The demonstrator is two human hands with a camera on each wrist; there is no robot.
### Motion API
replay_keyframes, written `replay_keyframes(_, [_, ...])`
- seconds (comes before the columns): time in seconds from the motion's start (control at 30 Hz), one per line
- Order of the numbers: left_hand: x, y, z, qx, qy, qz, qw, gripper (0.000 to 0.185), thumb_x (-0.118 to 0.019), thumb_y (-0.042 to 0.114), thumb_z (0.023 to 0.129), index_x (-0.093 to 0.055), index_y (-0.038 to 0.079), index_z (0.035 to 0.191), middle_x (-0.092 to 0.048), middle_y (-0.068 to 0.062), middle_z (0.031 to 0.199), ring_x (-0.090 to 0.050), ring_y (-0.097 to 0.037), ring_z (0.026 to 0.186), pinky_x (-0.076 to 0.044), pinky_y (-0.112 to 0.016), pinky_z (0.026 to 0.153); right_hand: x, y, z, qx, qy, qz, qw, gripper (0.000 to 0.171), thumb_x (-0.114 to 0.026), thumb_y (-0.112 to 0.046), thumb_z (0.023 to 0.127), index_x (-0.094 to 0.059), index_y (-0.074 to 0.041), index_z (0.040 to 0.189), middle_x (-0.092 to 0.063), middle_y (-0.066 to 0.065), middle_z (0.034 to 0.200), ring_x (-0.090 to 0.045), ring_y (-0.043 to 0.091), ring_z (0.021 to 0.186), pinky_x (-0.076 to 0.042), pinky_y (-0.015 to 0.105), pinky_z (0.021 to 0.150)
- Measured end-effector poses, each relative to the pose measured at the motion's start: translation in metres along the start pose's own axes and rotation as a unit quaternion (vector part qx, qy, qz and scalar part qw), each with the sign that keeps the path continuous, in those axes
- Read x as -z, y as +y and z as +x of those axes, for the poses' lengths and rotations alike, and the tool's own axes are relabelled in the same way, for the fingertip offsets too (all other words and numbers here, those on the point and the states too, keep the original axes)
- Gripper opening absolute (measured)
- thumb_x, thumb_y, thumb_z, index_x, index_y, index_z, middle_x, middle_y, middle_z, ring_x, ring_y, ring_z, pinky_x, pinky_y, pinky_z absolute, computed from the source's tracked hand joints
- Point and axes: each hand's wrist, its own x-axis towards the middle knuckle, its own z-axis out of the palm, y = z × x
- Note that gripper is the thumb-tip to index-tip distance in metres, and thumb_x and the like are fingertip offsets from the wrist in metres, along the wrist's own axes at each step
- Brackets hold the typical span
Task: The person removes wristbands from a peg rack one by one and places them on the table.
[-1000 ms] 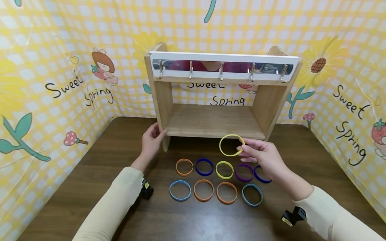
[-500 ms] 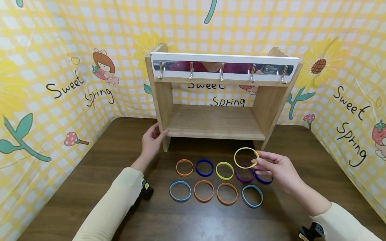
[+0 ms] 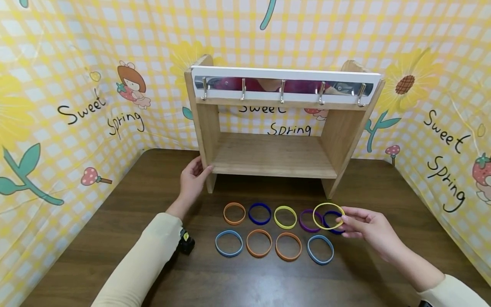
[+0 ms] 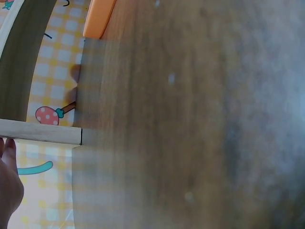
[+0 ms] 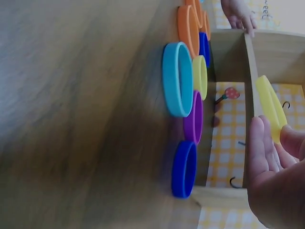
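Right hand is pinching a yellow ring by its 3 o'clock edge, thumb and fingertips closed on the band, other fingers loosely extended. Ring is hanging off the fingers toward 9 o'clock, tilted, its opening facing roughly up and toward the camera. It is hovering over the right end of the back row, overlapping the dark blue ring and sitting just beside the purple ring; I can't tell if it is touching either.

Hook rail on top of the wooden shelf is lying at about 11 o'clock from the held ring, well apart and higher. Rail's long axis is running 9 to 3; five hooks along it, nothing hanging on them.

Left hand is resting on the shelf's left upright, fingers fairly straight against the wood, bracing rather than gripping. Right hand is clearly the nearer one to the rings on the table.

Readable text: backdrop is printing "Sweet Spring" repeatedly. No brand marks visible on rings or shelf.
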Motion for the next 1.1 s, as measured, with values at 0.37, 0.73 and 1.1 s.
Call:
replay_keyframes(0.37, [0.001,0.002,-0.001,-0.004,0.0,0.008,1.0,0.043,-0.068,0.001,0.091,-0.054,-0.008,0.131,-0.06,-0.026,0.124,-0.056,-0.032,0.112,-0.049,-0.021,0.085,0.031,0.011,-0.018,-0.031,-0.012,-0.067,0.997,0.05,-0.06,-0.006,0.097,-0.039,0.024,0.131,-0.071,0.015,0.103,-0.069,0.025,0.088,-0.057,0.036,0.072])
replay_keyframes(0.73, [0.0,0.004,-0.002,0.001,0.0,0.015,0.9999,0.043,-0.068,0.001,0.091,-0.054,-0.008,0.131,-0.059,-0.026,0.125,-0.056,-0.033,0.113,-0.048,-0.024,0.087,0.069,0.032,-0.02,-0.052,-0.133,-0.029,0.989,0.025,-0.054,-0.003,0.099,-0.065,-0.012,0.12,-0.069,0.016,0.104,-0.069,0.022,0.09,-0.057,0.037,0.073])
replay_keyframes(1.1, [-0.001,0.005,-0.002,-0.004,0.002,0.006,1.0,0.042,-0.068,-0.001,0.09,-0.055,-0.01,0.129,-0.06,-0.028,0.123,-0.056,-0.034,0.111,-0.049,-0.022,0.085,0.088,0.045,-0.019,-0.08,-0.184,0.0,0.98,0.026,-0.052,-0.004,0.1,-0.064,-0.013,0.121,-0.069,0.014,0.106,-0.068,0.022,0.092,-0.057,0.039,0.075])
